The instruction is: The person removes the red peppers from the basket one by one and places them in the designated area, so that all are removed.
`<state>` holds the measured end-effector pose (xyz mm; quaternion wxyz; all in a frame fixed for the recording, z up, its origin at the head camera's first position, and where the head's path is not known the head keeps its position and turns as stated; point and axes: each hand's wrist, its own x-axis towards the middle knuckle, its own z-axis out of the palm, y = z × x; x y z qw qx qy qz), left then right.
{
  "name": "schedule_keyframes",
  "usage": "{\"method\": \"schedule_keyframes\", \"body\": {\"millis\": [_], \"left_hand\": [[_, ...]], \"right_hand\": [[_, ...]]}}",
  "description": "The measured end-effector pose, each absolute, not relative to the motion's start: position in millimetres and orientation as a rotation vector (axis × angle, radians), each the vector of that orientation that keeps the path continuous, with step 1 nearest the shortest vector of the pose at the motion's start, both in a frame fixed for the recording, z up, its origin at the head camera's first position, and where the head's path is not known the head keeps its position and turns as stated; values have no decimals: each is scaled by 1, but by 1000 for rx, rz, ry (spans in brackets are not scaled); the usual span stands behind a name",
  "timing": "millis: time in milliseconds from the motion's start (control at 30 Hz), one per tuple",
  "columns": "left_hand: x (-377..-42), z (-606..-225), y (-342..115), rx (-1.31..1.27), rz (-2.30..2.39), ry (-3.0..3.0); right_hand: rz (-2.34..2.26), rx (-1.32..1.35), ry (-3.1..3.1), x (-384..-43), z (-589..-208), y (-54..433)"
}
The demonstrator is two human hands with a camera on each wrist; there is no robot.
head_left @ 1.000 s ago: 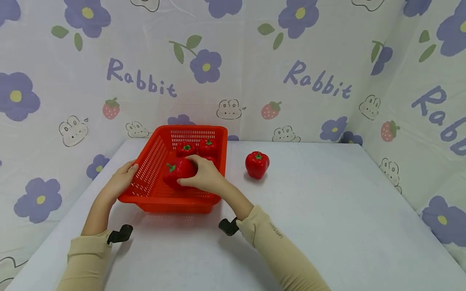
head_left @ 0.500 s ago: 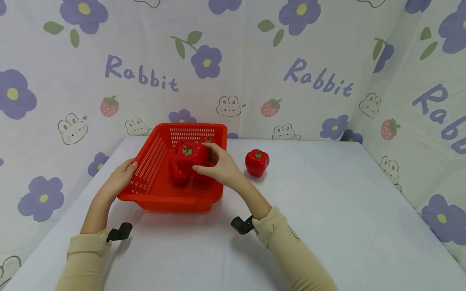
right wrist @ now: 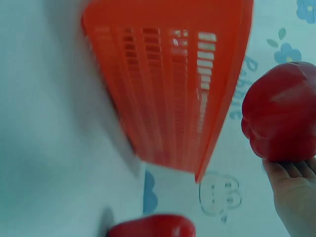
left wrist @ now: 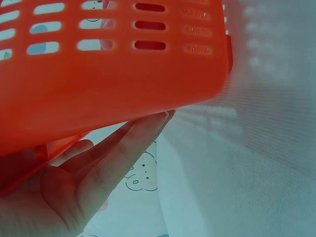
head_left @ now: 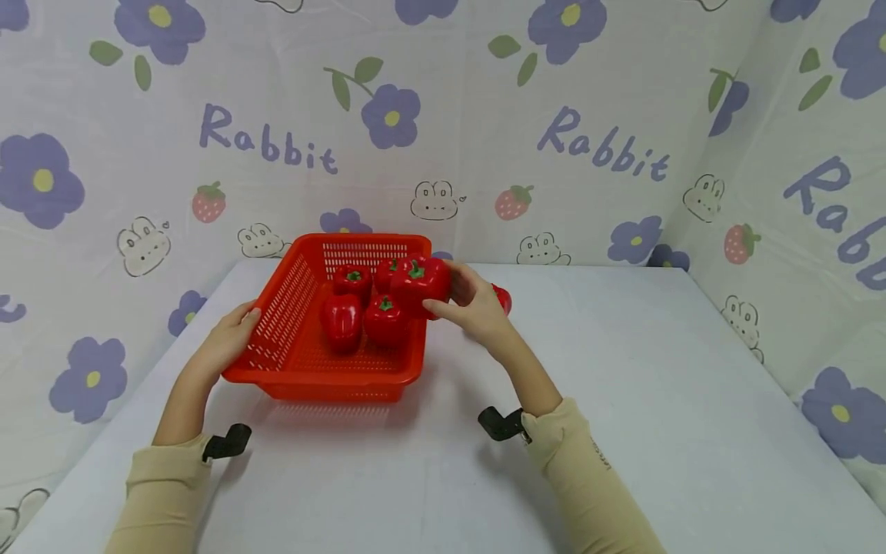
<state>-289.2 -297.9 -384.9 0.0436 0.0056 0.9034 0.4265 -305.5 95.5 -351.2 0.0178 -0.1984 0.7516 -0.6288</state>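
Observation:
My left hand (head_left: 228,338) holds the left rim of a red plastic basket (head_left: 311,378), thumb over the edge; in the left wrist view its fingers (left wrist: 133,138) reach under the rim, along the slotted wall. Gripped in my right hand (head_left: 487,314) is a red bell pepper (head_left: 421,282) with a green stem, raised over the basket's right rim. The right wrist view shows this pepper (right wrist: 284,108) above and outside the basket wall (right wrist: 163,89). Inside the basket lie several more red bell peppers, one on its side (head_left: 342,323).
Another red bell pepper (head_left: 503,299) stands on the white table (head_left: 623,385) right of the basket, mostly hidden behind my right hand. A patterned cloth (head_left: 443,115) hangs behind and at the right.
My right hand has lifted a bell pepper from inside the basket and carried it right, to the right rim. The left hand and basket have hardly moved.

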Motion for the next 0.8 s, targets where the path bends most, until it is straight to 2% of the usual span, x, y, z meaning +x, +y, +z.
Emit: {"method": "schedule_keyframes", "body": {"millis": [800], "left_hand": [[-291,-386,-299,4,1284,2782]], "right_hand": [[-2177,-384,2404,-319,-374,183]]}}
